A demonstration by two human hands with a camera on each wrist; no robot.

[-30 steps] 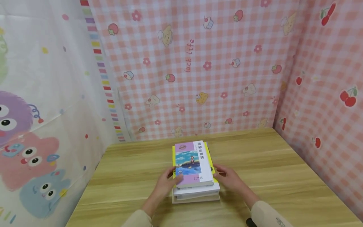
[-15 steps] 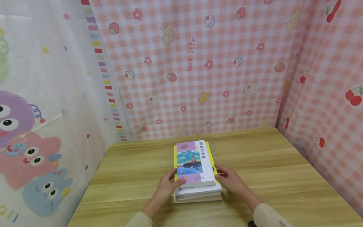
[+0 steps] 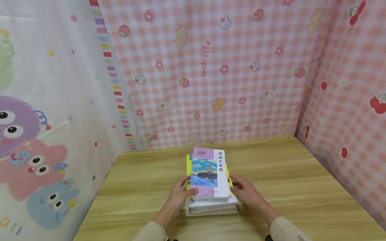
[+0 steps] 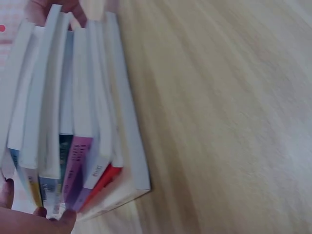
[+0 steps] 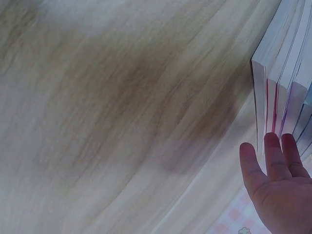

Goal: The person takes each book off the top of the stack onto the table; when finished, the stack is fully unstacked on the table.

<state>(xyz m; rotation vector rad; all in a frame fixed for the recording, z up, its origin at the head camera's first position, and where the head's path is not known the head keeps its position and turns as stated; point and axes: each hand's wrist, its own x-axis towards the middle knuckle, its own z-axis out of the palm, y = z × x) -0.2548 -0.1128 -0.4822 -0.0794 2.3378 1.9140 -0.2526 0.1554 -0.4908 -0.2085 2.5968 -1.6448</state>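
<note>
A stack of several books [image 3: 212, 211] stands on the wooden table. On top lies a purple-and-white paperback [image 3: 223, 182] with a sea picture, turned slightly from the yellow-covered book [image 3: 188, 164] beneath. My left hand [image 3: 180, 196] is at the stack's left side, thumb on the top cover's lower left corner. In the left wrist view, its fingertips [image 4: 68, 217] touch the uneven spines. My right hand [image 3: 245, 193] is against the right side. The right wrist view shows its fingers [image 5: 278, 156] spread and fairly straight by the page edges; its thumb is out of sight there.
The wooden table [image 3: 144, 177] extends on both sides of the stack. A pink gingham curtain [image 3: 223, 83] hangs at the back, another patterned sheet [image 3: 356, 110] on the right, and a white cartoon sheet [image 3: 87, 83] on the left. A dark object's edge shows near my right sleeve.
The top paperback has turned slightly clockwise and slid a little to the right over the stack. Both hands stay at the stack's sides. The whole view has shifted slightly.
</note>
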